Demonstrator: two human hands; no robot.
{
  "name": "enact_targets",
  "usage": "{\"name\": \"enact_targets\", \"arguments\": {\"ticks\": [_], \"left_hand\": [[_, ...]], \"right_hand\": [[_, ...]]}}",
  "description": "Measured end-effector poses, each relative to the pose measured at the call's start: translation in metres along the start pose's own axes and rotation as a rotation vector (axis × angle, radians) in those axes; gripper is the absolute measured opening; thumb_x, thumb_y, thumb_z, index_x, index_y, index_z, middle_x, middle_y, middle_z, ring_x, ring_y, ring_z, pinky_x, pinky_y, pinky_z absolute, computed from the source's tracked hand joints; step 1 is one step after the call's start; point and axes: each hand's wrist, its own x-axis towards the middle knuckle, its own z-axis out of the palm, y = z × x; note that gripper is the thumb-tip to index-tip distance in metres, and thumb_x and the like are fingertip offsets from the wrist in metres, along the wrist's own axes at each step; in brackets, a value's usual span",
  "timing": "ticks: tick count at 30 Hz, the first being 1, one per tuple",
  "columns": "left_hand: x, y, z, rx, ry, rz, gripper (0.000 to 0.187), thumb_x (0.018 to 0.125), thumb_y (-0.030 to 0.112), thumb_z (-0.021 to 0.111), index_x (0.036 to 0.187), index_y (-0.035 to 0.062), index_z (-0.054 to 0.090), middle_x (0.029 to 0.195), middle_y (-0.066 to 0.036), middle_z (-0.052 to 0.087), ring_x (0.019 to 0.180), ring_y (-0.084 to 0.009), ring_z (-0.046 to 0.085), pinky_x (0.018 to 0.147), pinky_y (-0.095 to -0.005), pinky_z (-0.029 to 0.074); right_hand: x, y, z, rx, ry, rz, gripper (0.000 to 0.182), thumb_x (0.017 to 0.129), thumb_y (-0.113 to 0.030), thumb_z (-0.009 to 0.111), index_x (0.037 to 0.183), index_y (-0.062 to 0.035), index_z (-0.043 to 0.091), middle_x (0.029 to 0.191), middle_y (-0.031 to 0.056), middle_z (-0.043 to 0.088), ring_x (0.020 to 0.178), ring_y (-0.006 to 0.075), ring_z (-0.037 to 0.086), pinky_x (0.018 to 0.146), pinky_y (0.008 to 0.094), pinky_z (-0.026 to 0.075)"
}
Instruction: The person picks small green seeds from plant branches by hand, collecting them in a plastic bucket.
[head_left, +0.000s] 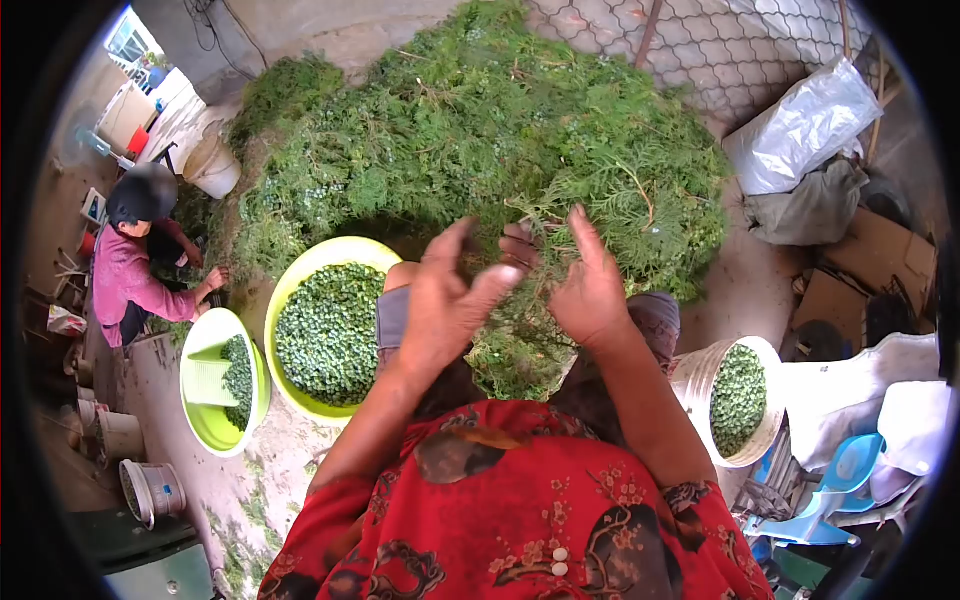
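Note:
My left hand (452, 290) is raised in front of my lap, thumb and fingers apart, its fingertips somewhat blurred. I see nothing held in it. Close by on the right is my right hand (592, 290), one finger stretched up and the others folded out of sight; whatever they may grip is hidden. Darkened fingertips (518, 245) show between the two hands. Just past both hands rises a large heap of green conifer branches (450, 130) with small pale berries. More greenery (520, 350) lies between my knees.
At my left stand a yellow-green tub (390, 252) of green berries and a smaller tilted basin (200, 425). A white bucket (690, 385) of berries stands at my right. A co-worker in pink (130, 275) crouches at left. A blue plastic chair (855, 475) is at right.

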Motion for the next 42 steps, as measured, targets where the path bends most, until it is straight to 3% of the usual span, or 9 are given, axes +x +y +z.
{"name": "enact_targets", "arguments": {"ticks": [3,7,9,11,13,19,28,33,42], "left_hand": [[0.001,-0.014,0.031,-0.023,-0.215,0.000,0.098,0.067,0.038,0.076,0.132,-0.0090,0.020,0.104,-0.015,0.050,0.089,-0.0203,0.051,0.076,-0.0288,0.044],[0.012,-0.013,0.025,-0.576,-0.215,-0.387,0.071,0.082,0.015,0.062,0.135,-0.0023,0.019,0.112,-0.007,0.050,0.077,-0.0063,0.048,0.058,-0.0166,0.040],[0.010,-0.016,0.019,-0.561,-0.249,-0.397,0.058,0.085,0.008,0.055,0.134,0.0000,0.025,0.111,-0.005,0.053,0.072,-0.0026,0.047,0.050,-0.0145,0.037],[0.008,-0.027,0.020,-0.404,-0.279,-0.362,0.048,0.081,-0.001,0.046,0.128,-0.0040,0.035,0.093,-0.006,0.058,0.075,-0.0056,0.051,0.065,-0.0170,0.042],[0.007,-0.048,0.026,-0.299,-0.151,-0.074,0.042,0.079,-0.005,0.041,0.120,-0.0039,0.046,0.091,-0.006,0.060,0.075,-0.0055,0.054,0.067,-0.0184,0.044],[0.003,-0.019,-0.008,-0.864,-0.170,-0.655,0.024,0.086,0.002,0.046,0.109,0.0024,0.051,0.082,-0.009,0.061,0.063,-0.0083,0.053,0.049,-0.0207,0.043],[-0.010,-0.034,-0.046,-1.591,-0.070,-0.665,0.037,0.080,0.001,0.046,0.116,0.0065,0.046,0.075,-0.002,0.052,0.045,-0.0044,0.034,0.039,-0.0174,0.027],[-0.028,-0.056,-0.082,-1.514,0.117,-0.694,0.030,0.084,0.013,0.045,0.113,0.0054,0.050,0.069,0.001,0.048,0.043,-0.0043,0.034,0.037,-0.0191,0.028],[-0.101,-0.037,-0.159,-1.448,0.741,-0.355,0.025,0.084,0.024,0.039,0.063,0.0142,0.049,0.042,0.005,0.035,0.031,-0.0076,0.031,0.031,-0.0211,0.030]], "right_hand": [[-0.003,-0.011,0.006,0.373,-0.037,0.258,0.034,0.091,-0.022,0.048,0.121,-0.0077,0.042,0.107,0.0083,0.054,0.096,0.0168,0.054,0.083,0.0295,0.046],[0.005,0.006,-0.023,0.351,-0.075,0.297,0.033,0.088,-0.027,0.052,0.116,-0.0089,0.049,0.105,0.0058,0.054,0.094,0.0162,0.053,0.078,0.0280,0.044],[0.000,0.005,-0.027,0.257,-0.112,0.318,0.031,0.088,-0.024,0.052,0.114,-0.0084,0.050,0.105,0.0055,0.054,0.094,0.0141,0.052,0.078,0.0259,0.043],[-0.003,0.008,-0.020,-0.573,-0.297,0.027,0.033,0.087,-0.020,0.053,0.116,-0.0047,0.049,0.108,0.0053,0.054,0.097,0.0117,0.049,0.081,0.0247,0.041],[-0.010,0.000,-0.004,-0.154,-0.047,0.312,0.030,0.085,-0.013,0.057,0.110,0.0019,0.051,0.101,0.0051,0.054,0.089,0.0097,0.049,0.077,0.0226,0.040],[-0.014,0.003,-0.010,-0.112,-0.009,0.167,0.041,0.087,-0.013,0.053,0.122,0.0048,0.039,0.112,0.0126,0.052,0.109,0.0223,0.049,0.089,0.0333,0.043],[-0.011,-0.012,0.003,-0.018,-0.207,0.118,0.032,0.087,-0.011,0.050,0.113,0.0070,0.046,0.107,0.0213,0.053,0.100,0.0293,0.055,0.086,0.0407,0.047],[-0.006,-0.009,-0.004,-0.013,-0.140,0.132,0.025,0.087,-0.008,0.050,0.108,0.0047,0.049,0.102,0.0196,0.056,0.094,0.0290,0.058,0.082,0.0414,0.049],[0.008,0.010,-0.006,-0.070,-0.122,0.191,0.018,0.086,-0.011,0.051,0.103,-0.0019,0.054,0.093,0.0126,0.060,0.083,0.0227,0.060,0.074,0.0374,0.051]]}}
